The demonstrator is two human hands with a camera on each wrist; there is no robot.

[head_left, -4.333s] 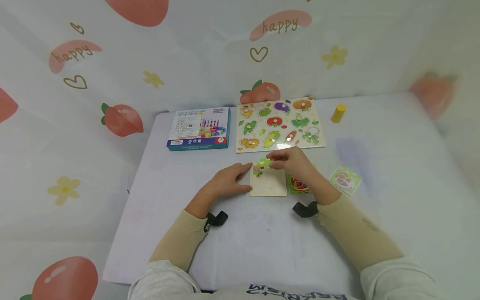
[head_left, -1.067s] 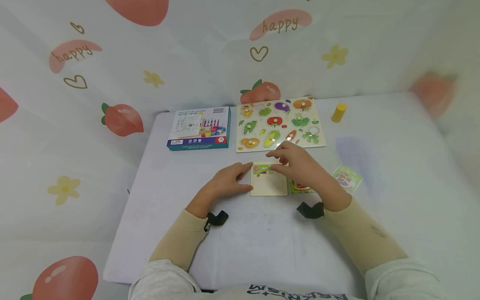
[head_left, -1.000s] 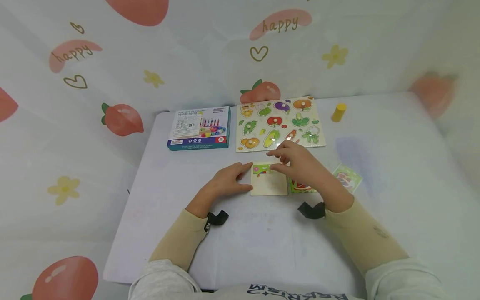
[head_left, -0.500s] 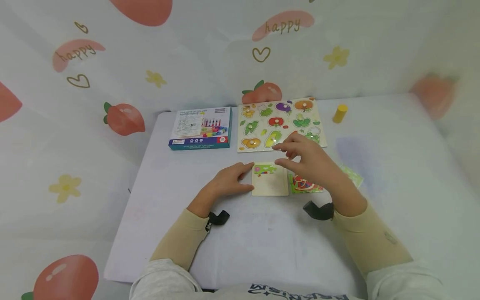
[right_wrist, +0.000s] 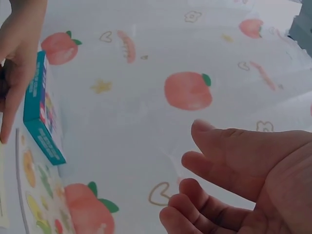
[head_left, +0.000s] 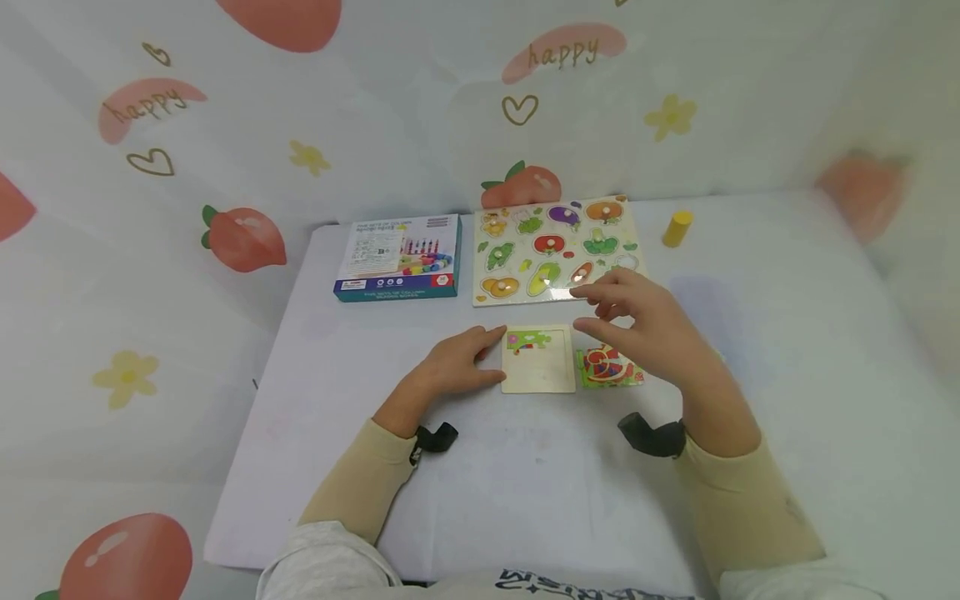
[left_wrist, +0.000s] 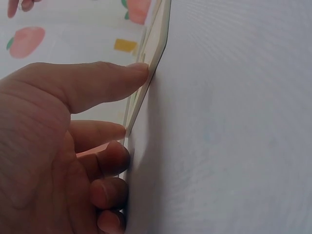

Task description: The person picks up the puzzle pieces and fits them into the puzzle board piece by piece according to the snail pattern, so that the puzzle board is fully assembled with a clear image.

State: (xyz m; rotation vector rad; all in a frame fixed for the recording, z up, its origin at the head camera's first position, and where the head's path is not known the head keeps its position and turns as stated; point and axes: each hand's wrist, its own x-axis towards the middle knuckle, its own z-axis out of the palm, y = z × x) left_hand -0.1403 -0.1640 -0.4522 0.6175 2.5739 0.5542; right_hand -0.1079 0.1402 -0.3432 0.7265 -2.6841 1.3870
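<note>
Left grip (head_left: 452,362) unclenched, thumb and forefinger against wooden tray (head_left: 538,373) on tabletop (head_left: 510,479), likely to stop sliding. Right grip (head_left: 641,325) empty, loose; puzzle pieces (head_left: 609,368) beside tray, presumably for short reach.

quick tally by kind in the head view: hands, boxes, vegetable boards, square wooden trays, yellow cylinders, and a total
Hands: 2 (left hand, right hand)
Box: 1
Vegetable board: 1
Square wooden tray: 1
Yellow cylinder: 1
Total: 6
</note>
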